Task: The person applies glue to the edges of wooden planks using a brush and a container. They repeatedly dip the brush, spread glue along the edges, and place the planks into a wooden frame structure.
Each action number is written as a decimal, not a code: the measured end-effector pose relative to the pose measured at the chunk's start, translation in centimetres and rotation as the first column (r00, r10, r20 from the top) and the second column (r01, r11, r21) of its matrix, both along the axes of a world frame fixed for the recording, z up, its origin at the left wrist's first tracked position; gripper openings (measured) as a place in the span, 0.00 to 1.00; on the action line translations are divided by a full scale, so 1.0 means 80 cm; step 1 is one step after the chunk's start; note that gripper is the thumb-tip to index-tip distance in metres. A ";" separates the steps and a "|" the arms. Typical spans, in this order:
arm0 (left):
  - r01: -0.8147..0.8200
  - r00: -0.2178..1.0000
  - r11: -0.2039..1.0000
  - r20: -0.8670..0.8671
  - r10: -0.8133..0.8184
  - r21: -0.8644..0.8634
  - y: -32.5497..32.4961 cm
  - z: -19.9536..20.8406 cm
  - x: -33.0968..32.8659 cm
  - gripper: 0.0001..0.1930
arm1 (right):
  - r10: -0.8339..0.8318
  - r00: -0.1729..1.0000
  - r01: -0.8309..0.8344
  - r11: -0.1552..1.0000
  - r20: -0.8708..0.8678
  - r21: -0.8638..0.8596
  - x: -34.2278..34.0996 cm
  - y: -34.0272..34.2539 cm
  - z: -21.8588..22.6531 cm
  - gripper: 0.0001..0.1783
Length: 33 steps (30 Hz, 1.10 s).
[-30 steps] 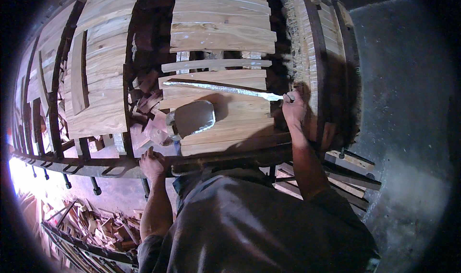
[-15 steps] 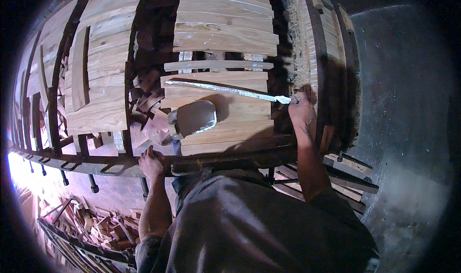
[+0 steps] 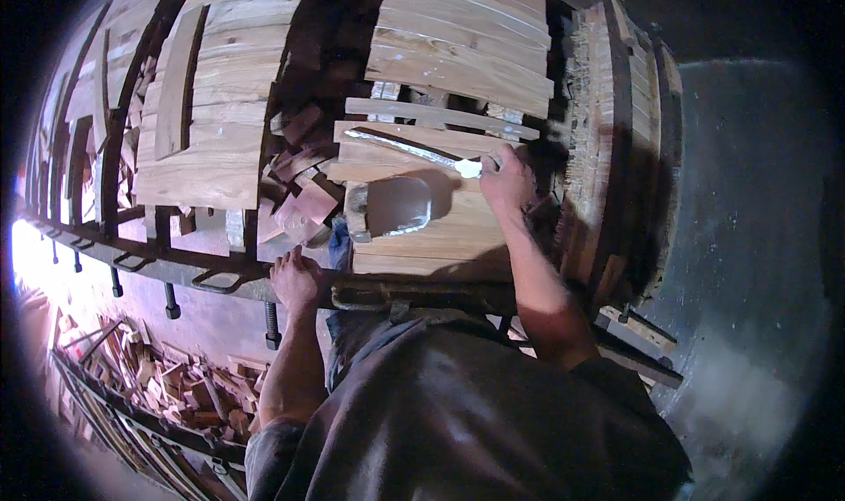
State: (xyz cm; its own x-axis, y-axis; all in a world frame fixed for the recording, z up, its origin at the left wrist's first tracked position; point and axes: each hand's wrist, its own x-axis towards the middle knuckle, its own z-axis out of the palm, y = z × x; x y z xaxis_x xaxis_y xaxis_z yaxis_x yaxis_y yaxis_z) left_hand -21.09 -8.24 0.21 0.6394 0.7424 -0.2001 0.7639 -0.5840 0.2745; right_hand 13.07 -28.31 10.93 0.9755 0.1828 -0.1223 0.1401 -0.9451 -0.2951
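My right hand [image 3: 506,182] is over the near boards, its fingers closed around a small white-coated spreader [image 3: 469,168] whose handle is hidden in my grip. Its white tip touches the right end of a narrow wooden strip [image 3: 400,146], which has a wet white coat along its edge. Just below sits a cut-open container [image 3: 398,209] with white smears on its rim and a wood block [image 3: 356,212] at its left side. My left hand [image 3: 297,279] rests with bent fingers on the long metal rail [image 3: 238,281] at the front edge.
Edge-laid board panels [image 3: 458,52] lie on the frame, with dark gaps and loose offcuts [image 3: 304,202] between them. A separate slat [image 3: 440,116] lies behind the strip. Upright clamped boards [image 3: 616,149] stand at right. Bolts hang under the rail; a scrap-wood pile [image 3: 189,391] lies lower left.
My right hand has moved left onto the strip's right end, with the white tip now against it. The whole view has shifted and tilted slightly; my left hand still rests on the rail.
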 end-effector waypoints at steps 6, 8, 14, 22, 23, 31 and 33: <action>0.022 1.000 0.999 0.001 -0.022 -0.047 0.002 0.014 0.003 0.18 | 0.200 0.978 -0.206 0.974 0.063 0.098 -0.012 0.079 -0.008 0.09; 0.009 1.000 1.000 0.015 -0.008 -0.015 0.001 0.006 0.001 0.17 | 0.243 0.967 -0.253 0.951 0.075 0.177 -0.017 0.104 -0.008 0.08; 0.011 0.999 1.000 0.035 -0.011 -0.012 0.003 -0.003 -0.006 0.16 | 0.265 0.964 -0.262 0.940 0.019 0.220 -0.029 0.175 -0.010 0.09; -0.012 0.999 1.000 0.034 0.012 -0.013 0.004 0.006 -0.002 0.17 | 0.233 0.971 -0.208 0.937 -0.056 0.281 -0.037 0.245 -0.020 0.10; -0.014 1.000 1.000 0.028 0.014 -0.020 0.004 0.008 -0.001 0.17 | 0.254 0.966 -0.221 0.906 -0.048 0.362 -0.035 0.250 -0.029 0.10; -0.018 1.000 1.000 0.022 0.019 -0.018 0.001 0.006 0.000 0.17 | 0.221 0.975 -0.195 0.806 0.022 0.559 -0.022 0.211 -0.062 0.11; -0.008 1.000 0.999 0.022 0.009 -0.033 0.002 0.008 0.000 0.17 | 0.204 0.978 -0.191 0.815 0.037 0.547 -0.019 0.176 -0.065 0.12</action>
State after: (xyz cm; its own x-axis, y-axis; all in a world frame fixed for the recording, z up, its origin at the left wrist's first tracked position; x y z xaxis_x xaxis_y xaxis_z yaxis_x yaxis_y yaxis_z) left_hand -21.09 -8.09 0.86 0.6377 0.7409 -0.2107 0.7624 -0.5680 0.3102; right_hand 11.58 -14.25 5.74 0.9094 0.4145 0.0341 0.2936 -0.5818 -0.7585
